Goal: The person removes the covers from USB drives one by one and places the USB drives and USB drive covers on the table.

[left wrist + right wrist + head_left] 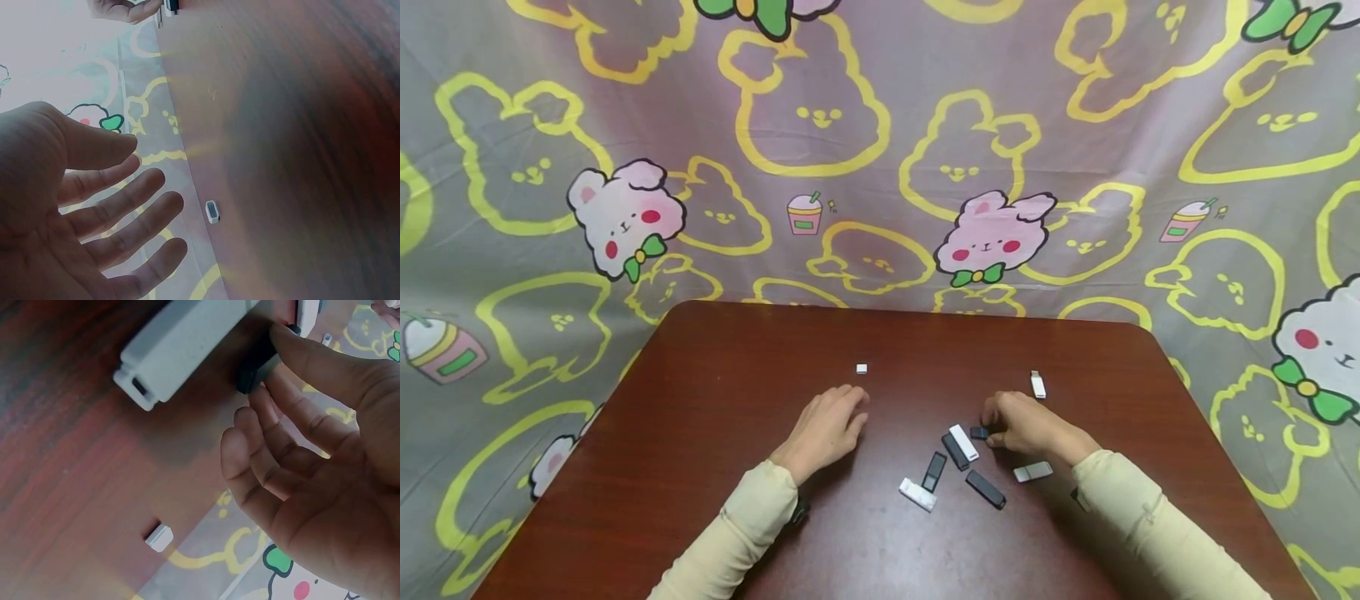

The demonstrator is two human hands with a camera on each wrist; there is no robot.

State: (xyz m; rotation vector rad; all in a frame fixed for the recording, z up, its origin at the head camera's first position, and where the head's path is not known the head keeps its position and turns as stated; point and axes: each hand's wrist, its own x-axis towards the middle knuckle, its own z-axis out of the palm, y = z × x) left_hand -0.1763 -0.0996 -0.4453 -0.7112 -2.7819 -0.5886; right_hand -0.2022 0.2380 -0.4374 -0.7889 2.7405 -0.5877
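Observation:
My right hand [1026,423] is low over the table, thumb and index finger pinching a small black piece [979,433]. In the right wrist view that black piece [253,369] lies between the thumb and index finger of the hand [312,444], the other fingers loosely bent. My left hand [826,429] holds nothing; its slightly bent fingers are spread in the left wrist view [106,212]. Beyond its fingertips lies a small white piece [861,368]. Left of my right hand, a white stick [964,442] lies against a dark stick [955,452].
Nearer the front lie a black-grey stick [934,472], a white stick [917,494] and a black stick [986,489]. A silver-grey stick [1033,472] is by the right wrist. Behind the right hand sits a white USB stick [1037,384]. A patterned cloth [880,200] hangs behind the table [715,375].

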